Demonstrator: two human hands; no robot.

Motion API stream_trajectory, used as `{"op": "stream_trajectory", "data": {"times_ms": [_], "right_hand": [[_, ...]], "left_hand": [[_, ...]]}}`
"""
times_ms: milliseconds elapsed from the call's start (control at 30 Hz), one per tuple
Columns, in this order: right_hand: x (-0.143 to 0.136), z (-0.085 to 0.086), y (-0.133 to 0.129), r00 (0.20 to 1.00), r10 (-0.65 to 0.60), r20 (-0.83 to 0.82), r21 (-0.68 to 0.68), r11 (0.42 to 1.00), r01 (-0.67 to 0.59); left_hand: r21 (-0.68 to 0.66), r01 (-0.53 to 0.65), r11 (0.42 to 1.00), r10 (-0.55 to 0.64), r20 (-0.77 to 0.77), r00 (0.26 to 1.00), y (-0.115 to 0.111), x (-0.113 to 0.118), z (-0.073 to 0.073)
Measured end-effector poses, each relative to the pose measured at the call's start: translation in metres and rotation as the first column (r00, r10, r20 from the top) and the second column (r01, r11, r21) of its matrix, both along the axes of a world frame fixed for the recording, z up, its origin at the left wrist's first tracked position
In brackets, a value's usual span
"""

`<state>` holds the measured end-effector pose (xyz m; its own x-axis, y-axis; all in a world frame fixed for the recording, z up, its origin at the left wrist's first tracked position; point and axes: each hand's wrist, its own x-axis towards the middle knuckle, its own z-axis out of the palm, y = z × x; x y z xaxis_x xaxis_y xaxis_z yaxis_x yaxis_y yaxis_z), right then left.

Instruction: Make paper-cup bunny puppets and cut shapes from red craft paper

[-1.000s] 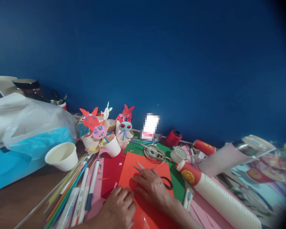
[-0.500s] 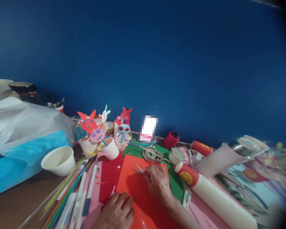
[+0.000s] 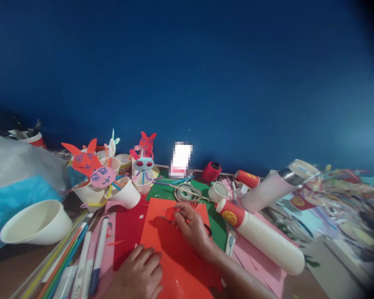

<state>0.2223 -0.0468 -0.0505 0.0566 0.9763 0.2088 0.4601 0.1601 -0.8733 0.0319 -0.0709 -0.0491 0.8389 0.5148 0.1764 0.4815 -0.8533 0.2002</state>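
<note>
Under fingers [image 3: 184, 210] of R hand [image 3: 195, 233], scissors [image 3: 210, 230] lie on orange ppr [image 3: 180, 265].

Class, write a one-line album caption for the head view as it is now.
Two bare hands over orange paper, beside paper-faced figures in white cups and a long stack of paper cups.

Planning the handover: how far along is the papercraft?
Looks done: five paper faces standing up at the paper cups.
In hand: left hand on the orange sheet, right hand over the scissors, grip unclear.
Remaining, apparently: the sheet shows no visible cut; the nearest cup is empty. Total unknown.
</note>
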Motion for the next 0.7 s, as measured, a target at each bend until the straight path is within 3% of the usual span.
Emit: {"op": "stream_trajectory", "data": {"times_ms": [133,167,233,300,400,567,700], "right_hand": [[-0.002,0.0,-0.006,0.983,0.079,0.168,0.082,0.992,-0.093],[-0.004,0.001,-0.009,0.98,0.103,0.17,0.084,0.989,-0.119],[-0.007,0.001,-0.013,0.98,0.131,0.152,0.08,0.986,-0.144],[-0.01,0.002,-0.016,0.982,0.12,0.144,0.086,0.987,-0.134],[-0.013,0.001,-0.02,0.987,0.078,0.142,0.121,0.988,-0.096],[-0.015,-0.004,-0.025,0.985,0.106,0.136,0.147,0.981,-0.126],[-0.016,-0.007,-0.029,0.978,0.104,0.179,0.152,0.98,-0.132]], "left_hand": [[0.003,0.037,0.999,-0.037,0.268,0.963,0.009,-0.001,0.009],[-0.043,0.026,0.999,-0.011,0.318,0.948,0.013,-0.002,0.015],[-0.263,-0.088,0.961,0.169,0.304,0.938,0.02,-0.004,0.031],[-0.473,-0.131,0.871,0.299,0.301,0.905,0.028,-0.006,0.044],[-0.675,-0.153,0.722,0.467,0.313,0.827,0.038,-0.009,0.053],[-0.902,-0.044,0.429,0.609,0.252,0.752,0.042,-0.006,0.043],[-0.951,0.041,0.308,0.632,0.236,0.738,0.041,-0.003,0.033]]}}
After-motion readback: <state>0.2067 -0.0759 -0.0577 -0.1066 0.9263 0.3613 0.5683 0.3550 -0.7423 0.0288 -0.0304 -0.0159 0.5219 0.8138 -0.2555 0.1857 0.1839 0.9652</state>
